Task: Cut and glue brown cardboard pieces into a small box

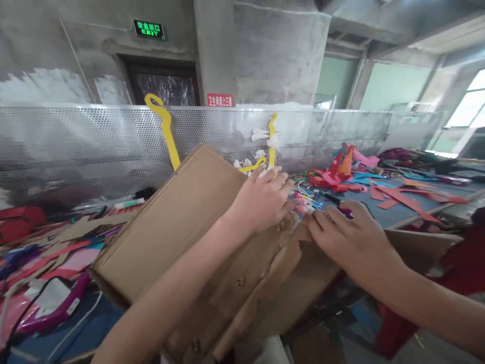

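A large brown cardboard box [170, 212] stands tilted in front of me. A torn, peeling strip [261, 293] of cardboard runs along its near side, with a few small holes beside it. My left hand [263, 199] lies over the upper edge, its fingers bent around the cardboard. Just to the right, my right hand [341, 230] is closed with its fingertips pinching the torn edge. Yellow hook-ended strips [166, 134] rise behind the box, one at its left corner. White fluffy tufts [260, 154] cling near the strips by my left hand.
A blue-topped table [394, 215] bears red paper scraps [405, 197] and pointed red-and-orange pieces [337, 172] at right. Cut scraps and a purple packet [56, 308] lie at left. A perforated metal panel [212, 131] stands along the back. Something red [462, 263] is at the right edge.
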The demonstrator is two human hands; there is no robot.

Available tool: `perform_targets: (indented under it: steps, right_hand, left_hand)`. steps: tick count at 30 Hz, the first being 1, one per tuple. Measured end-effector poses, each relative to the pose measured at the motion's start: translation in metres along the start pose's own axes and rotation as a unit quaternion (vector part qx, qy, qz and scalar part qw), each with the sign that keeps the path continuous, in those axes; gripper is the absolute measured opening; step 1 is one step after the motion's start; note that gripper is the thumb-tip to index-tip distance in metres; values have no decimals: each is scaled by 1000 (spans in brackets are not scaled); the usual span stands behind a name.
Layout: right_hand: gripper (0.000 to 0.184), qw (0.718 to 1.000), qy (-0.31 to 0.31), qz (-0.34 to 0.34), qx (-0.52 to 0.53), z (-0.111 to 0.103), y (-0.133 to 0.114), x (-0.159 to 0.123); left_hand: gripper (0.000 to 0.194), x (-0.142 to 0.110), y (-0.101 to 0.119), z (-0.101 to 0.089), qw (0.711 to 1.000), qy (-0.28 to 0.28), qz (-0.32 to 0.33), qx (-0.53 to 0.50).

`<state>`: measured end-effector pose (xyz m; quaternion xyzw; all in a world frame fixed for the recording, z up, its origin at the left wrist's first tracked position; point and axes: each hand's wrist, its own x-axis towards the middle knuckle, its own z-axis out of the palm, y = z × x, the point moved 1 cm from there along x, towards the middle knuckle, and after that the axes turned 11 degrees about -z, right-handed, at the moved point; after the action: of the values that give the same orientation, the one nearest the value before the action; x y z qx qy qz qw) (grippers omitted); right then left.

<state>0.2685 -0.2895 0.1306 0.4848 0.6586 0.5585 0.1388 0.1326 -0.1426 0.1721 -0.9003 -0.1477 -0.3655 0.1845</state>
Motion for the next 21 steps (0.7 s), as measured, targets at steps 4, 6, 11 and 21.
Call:
perform_targets:
  steps: [4,6,11,21]
  right_hand:
    - [31,1000,9,-4,11,4,4,-12]
    - [34,999,23,-31,2,7,12,-19]
    - [44,997,44,-66,-23,-2,31,-37]
    - [53,996,8,-79,-47,-16,39,-63]
  left_hand:
    - [64,19,-9,41,995,-87,-41,36]
    - [66,18,-14,47,994,-85,-64,34]
    - [59,22,-20,45,995,-83,-48,-4]
    - [59,38,-18,76,996,-89,-16,-26]
